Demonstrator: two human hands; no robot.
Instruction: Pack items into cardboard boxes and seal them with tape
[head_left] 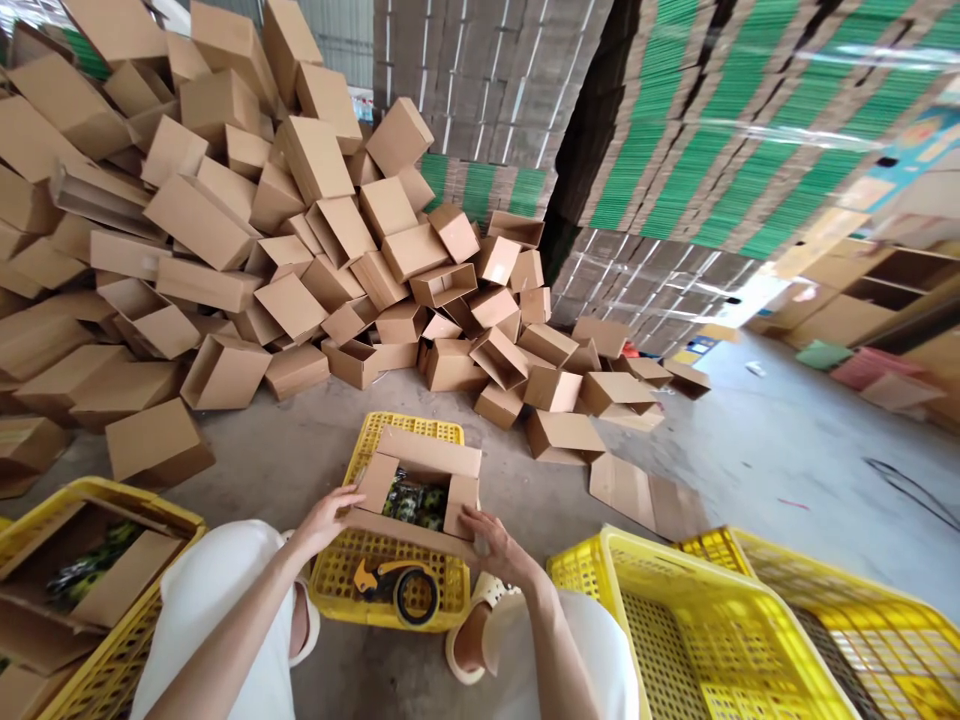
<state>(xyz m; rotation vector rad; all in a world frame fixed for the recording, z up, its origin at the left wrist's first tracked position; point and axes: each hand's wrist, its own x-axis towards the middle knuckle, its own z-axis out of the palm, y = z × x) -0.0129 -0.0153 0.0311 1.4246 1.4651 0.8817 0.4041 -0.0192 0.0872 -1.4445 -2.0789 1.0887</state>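
My left hand (pixel 328 518) on the near left flap of the open box (pixel 429 457); dark packets (pixel 416 503) inside. Box on upturned yellow crate (pixel 328 578), tape dispenser (pixel 397 588) just nearer me. Right hand (pixel 495 545) on the right flap.

At the lower middle of the frame, the left hand (pixel 328 518) and right hand (pixel 496 545) touch opposite sides of an open cardboard box (pixel 429 452) holding dark, yellow-green packets (pixel 416 500), above a yellow crate (pixel 330 580) that also bears an orange-and-black tape dispenser (pixel 409 588). A heap of cardboard boxes (pixel 300 230) fills the upper left, and yellow baskets (pixel 675 580) stand at the lower right.
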